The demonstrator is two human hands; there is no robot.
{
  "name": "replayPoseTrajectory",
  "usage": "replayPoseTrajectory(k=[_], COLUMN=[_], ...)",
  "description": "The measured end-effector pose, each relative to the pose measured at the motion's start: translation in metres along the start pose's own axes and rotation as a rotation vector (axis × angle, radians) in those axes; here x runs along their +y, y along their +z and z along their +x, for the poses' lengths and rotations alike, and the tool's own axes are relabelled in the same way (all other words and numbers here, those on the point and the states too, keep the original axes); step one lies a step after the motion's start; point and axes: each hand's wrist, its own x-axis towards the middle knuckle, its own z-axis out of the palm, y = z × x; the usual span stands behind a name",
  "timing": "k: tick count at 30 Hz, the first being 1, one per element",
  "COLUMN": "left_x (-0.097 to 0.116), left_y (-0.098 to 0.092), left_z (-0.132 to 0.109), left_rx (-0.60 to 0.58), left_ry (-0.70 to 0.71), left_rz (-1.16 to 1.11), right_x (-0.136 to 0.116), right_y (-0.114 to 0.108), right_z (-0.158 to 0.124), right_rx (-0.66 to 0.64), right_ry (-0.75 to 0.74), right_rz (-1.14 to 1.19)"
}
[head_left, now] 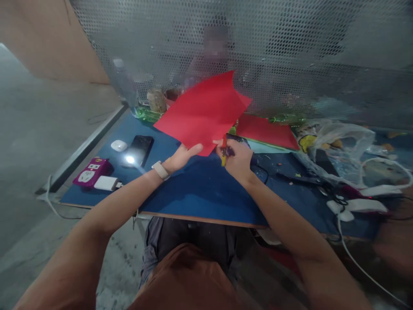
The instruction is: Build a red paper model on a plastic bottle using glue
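Observation:
A large sheet of red paper is held up above the blue table, its far edge curved and a corner sticking out at the right. My left hand grips its near edge, thumb on top and fingers hidden underneath. My right hand is closed around small scissors with red and yellow parts, close to the sheet's lower right edge. Whether the blades touch the paper I cannot tell. Behind my right hand lies a stack of red paper, with green and pale sheets beneath.
At the left are a lit phone, a white earbud case and a purple power strip with a charger. A clear plastic bag and cables lie right. Bottles and a can line the perforated metal screen.

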Motion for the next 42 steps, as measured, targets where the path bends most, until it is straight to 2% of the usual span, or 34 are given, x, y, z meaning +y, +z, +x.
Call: replayPoseTrajectory(k=[3,6,10,13,16,19,23,27,35,42], left_x=[0.003,-0.004,-0.013,-0.007,0.004,0.012,0.013,0.007,-0.005,-0.002], left_y=[0.007,0.003,-0.015,-0.027,-0.038,-0.045,-0.051,-0.052,-0.052,-0.057], left_z=[0.001,0.009,0.017,0.019,0.022,0.026,0.03,0.033,0.032,0.037], left_rx=[0.172,0.289,0.293,0.326,0.408,0.447,0.453,0.416,0.346,0.422], left_ry=[-0.168,-0.153,0.036,0.146,0.228,0.277,0.281,0.308,0.327,0.353], left_rz=[-0.217,-0.181,0.142,0.345,0.469,0.506,0.475,0.486,0.597,0.533], right_x=[0.004,0.004,-0.006,-0.016,-0.023,-0.023,-0.019,-0.018,-0.021,-0.025], right_y=[0.004,0.003,0.002,0.002,0.002,0.003,0.003,0.003,0.005,0.004], right_z=[0.0,0.002,0.002,0.0,-0.001,-0.002,-0.004,-0.007,-0.007,-0.008], right_rx=[0.025,0.038,0.027,-0.014,-0.119,-0.191,-0.271,-0.282,-0.368,-0.42], right_ry=[-0.163,-0.151,-0.023,0.176,0.375,0.452,0.483,0.515,0.485,0.585], right_rz=[0.042,0.061,0.108,0.224,0.36,0.392,0.385,0.403,0.387,0.484])
